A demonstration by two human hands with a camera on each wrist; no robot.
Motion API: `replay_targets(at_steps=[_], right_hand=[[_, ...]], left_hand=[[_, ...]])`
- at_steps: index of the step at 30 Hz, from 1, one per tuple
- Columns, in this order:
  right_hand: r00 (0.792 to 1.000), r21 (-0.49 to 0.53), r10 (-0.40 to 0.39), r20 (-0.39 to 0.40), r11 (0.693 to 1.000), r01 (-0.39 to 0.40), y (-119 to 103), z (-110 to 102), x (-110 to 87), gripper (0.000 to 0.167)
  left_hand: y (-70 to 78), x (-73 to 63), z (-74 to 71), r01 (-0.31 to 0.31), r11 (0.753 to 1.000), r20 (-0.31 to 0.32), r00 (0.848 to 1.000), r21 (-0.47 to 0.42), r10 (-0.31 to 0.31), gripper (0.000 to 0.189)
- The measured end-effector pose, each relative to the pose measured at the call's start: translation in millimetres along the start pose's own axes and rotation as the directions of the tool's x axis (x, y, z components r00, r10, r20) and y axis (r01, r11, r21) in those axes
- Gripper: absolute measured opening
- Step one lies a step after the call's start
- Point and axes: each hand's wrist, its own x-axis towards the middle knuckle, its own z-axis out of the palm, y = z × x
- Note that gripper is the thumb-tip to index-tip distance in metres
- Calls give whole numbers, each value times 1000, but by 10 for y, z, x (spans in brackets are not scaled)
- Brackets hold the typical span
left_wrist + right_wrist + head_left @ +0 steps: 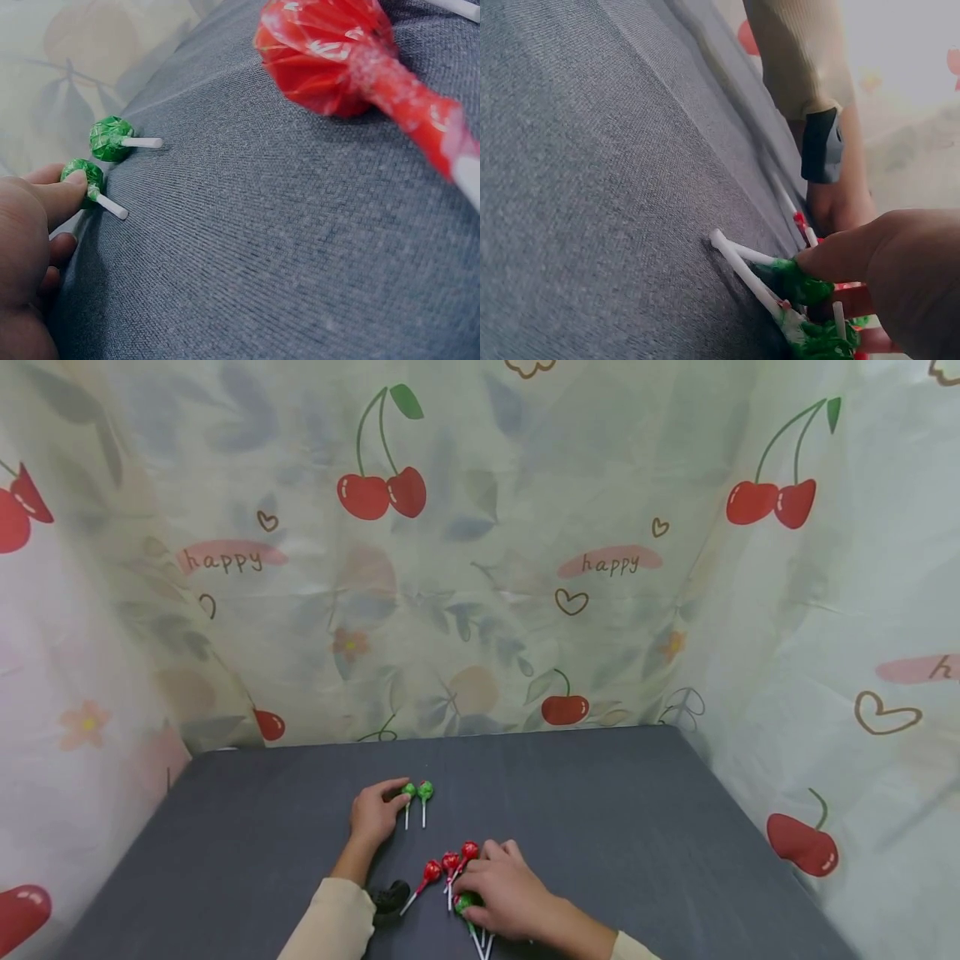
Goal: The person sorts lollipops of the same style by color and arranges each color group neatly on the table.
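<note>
My left hand [373, 814] pinches the wrapped head of a green lollipop [94, 174] between thumb and fingers. Right beside it lies a second green lollipop [426, 791], white stick pointing toward me. Nearer and to the right, my right hand [506, 893] bends over a bunch of lollipops. Its thumb and fingers hold a green lollipop [795, 281], and another green lollipop [821, 341] lies against it. The right fingers partly hide the bunch. Just beyond and left of that hand are three red lollipops, the leftmost red lollipop [432, 872] slanting away from the others.
A dark grey cloth [600, 827] covers the table. Patterned curtains [480, 568] with cherries stand around its back and sides. A black wrist device [390, 900] sits on the left forearm, close to the leftmost red lollipop.
</note>
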Motion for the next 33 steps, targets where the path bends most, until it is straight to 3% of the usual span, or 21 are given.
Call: replay_targets(at_steps=[7,19,33], right_hand=[[994,73,107,27,991,-109,-68,1,12,17],[983,241,180,19,954,-179,-11,-116,78,18],[985,360,160,-65,924,-126,208,-363,303,18]], left_hand=[[3,-10,-17,-8,1000,6,1000,-9,8,28],[12,-9,-29,-8,1000,16,1000,-12,8,28],[-16,-6,-19,-10,1000,7,1000,-4,10,28]])
